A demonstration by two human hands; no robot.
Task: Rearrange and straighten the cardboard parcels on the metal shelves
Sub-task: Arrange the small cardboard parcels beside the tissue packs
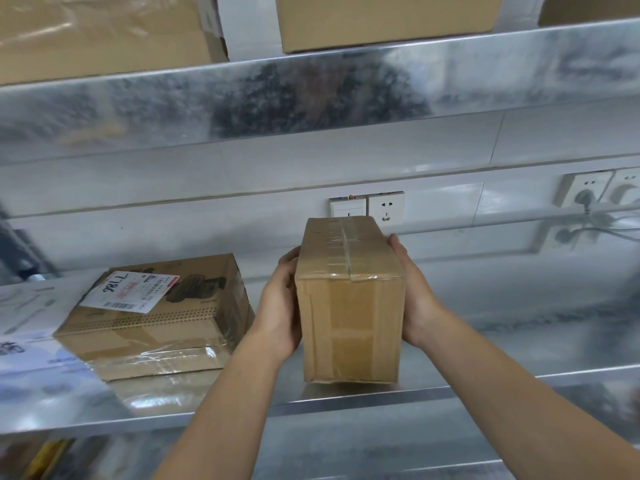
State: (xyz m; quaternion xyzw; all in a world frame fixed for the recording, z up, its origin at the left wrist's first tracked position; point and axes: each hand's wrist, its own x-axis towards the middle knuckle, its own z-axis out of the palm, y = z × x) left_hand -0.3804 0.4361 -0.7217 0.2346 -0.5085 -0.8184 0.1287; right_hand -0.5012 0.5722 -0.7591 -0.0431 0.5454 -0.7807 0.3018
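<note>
both hands, left hand (281,308) and right hand (414,299), clamp the sides of the taped parcel (349,306) mid-frame at the metal shelf (346,398) front edge, so i'd slide it back squarely, parallel to the labelled parcel (156,317) at lower left.

Both bare forearms are reaching forward and up, angling in towards each other. The left hand (280,306) is clasping the left side of the box (349,317), fingers curling round its edge. The right hand (415,296) is gripping the opposite side.
</note>
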